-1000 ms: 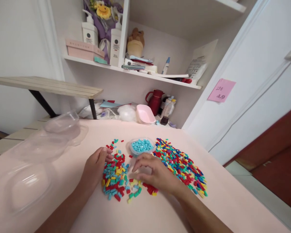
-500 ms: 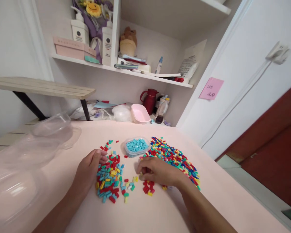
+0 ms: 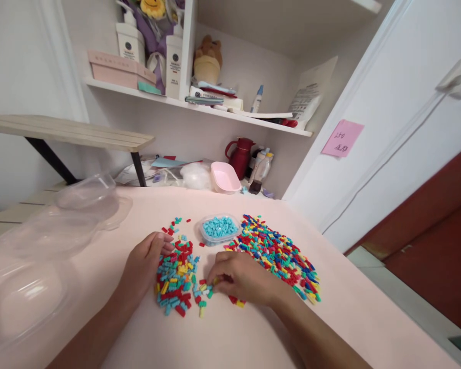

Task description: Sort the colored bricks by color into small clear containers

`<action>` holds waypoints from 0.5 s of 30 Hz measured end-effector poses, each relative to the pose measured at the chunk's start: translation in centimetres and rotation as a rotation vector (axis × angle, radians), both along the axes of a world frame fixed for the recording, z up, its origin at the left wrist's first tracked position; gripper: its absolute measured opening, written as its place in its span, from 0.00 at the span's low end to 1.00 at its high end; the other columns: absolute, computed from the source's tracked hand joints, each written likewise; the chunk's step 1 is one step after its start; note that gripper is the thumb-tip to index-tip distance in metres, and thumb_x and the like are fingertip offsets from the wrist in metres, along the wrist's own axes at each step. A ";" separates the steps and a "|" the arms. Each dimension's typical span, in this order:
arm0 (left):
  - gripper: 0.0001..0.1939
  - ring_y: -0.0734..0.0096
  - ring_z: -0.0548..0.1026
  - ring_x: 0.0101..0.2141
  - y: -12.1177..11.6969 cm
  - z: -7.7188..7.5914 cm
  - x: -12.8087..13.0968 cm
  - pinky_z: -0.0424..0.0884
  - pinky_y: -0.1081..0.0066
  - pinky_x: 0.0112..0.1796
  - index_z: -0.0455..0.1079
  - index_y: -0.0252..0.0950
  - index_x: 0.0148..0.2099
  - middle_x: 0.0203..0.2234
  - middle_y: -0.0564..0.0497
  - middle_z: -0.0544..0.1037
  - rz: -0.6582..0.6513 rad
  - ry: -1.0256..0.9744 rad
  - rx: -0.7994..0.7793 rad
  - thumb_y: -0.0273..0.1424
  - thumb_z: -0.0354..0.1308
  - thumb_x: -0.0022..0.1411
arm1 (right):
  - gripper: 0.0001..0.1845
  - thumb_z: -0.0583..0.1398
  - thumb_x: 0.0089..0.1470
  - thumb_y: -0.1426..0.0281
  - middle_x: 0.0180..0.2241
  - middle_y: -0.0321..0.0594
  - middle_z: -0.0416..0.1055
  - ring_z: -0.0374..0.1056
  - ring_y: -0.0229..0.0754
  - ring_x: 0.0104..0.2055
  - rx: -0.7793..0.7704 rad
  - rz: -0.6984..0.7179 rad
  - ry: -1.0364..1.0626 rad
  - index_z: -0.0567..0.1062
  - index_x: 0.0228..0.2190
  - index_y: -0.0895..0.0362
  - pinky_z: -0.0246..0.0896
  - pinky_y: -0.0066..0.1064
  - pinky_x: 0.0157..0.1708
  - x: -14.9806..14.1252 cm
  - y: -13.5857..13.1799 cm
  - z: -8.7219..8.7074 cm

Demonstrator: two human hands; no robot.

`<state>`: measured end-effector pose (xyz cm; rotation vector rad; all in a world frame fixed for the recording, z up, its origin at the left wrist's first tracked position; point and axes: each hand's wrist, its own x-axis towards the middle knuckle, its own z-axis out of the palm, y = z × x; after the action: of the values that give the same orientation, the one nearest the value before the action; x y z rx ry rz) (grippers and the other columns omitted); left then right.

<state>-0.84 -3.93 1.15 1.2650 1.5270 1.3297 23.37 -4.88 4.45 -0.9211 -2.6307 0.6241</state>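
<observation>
My left hand [image 3: 148, 259] rests on its side against the left edge of a mixed pile of small toy bricks [image 3: 179, 277], its fingers slightly bent and holding nothing that shows. To the right of that pile, my right hand [image 3: 242, 277] reaches down with thumb and fingertips closed around a small yellow brick [image 3: 215, 281], partly hidden by the fingers. A few loose bricks [image 3: 203, 291] lie just left of those fingertips. Beyond the hands stands a clear plastic tub [image 3: 209, 240] filled with light blue bricks [image 3: 219, 227].
A larger multicoloured brick pile [image 3: 280, 253] spreads on the right of the pink tabletop [image 3: 246, 338]. Clear plastic containers [image 3: 42, 230] stand at the left. Behind are a pink tray [image 3: 226, 178], a red jug [image 3: 241, 156], bottles [image 3: 262, 169] and a shelf [image 3: 200, 108].
My right hand has moved a little left and closed its fingertips on the yellow brick. My left hand stays by the pile. The whole view has shifted slightly.
</observation>
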 end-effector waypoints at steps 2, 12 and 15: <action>0.22 0.61 0.78 0.31 0.1 -0.3 -0.1 0.72 0.65 0.35 0.73 0.38 0.34 0.26 0.50 0.79 -0.010 0.002 0.013 0.52 0.51 0.55 | 0.10 0.61 0.53 0.76 0.36 0.37 0.76 0.71 0.38 0.38 0.033 0.002 0.004 0.80 0.35 0.53 0.61 0.24 0.38 -0.2 0.0 -0.2; 0.21 0.60 0.77 0.32 -0.1 0.0 0.1 0.72 0.63 0.37 0.73 0.39 0.33 0.25 0.50 0.79 0.000 0.031 0.024 0.50 0.50 0.56 | 0.05 0.63 0.52 0.72 0.27 0.36 0.71 0.65 0.37 0.29 -0.063 -0.236 0.282 0.81 0.32 0.54 0.60 0.26 0.30 0.6 1.0 -0.5; 0.21 0.60 0.77 0.32 0.0 -0.1 0.1 0.72 0.62 0.38 0.73 0.39 0.33 0.26 0.50 0.79 -0.007 0.009 0.014 0.51 0.51 0.55 | 0.08 0.63 0.53 0.65 0.25 0.37 0.70 0.61 0.36 0.25 -0.049 -0.474 0.506 0.80 0.31 0.56 0.57 0.27 0.26 0.7 1.9 -1.2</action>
<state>-0.75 -3.94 1.00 1.2861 1.5209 1.3343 24.03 -2.94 3.30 -1.1667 -1.8766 0.6861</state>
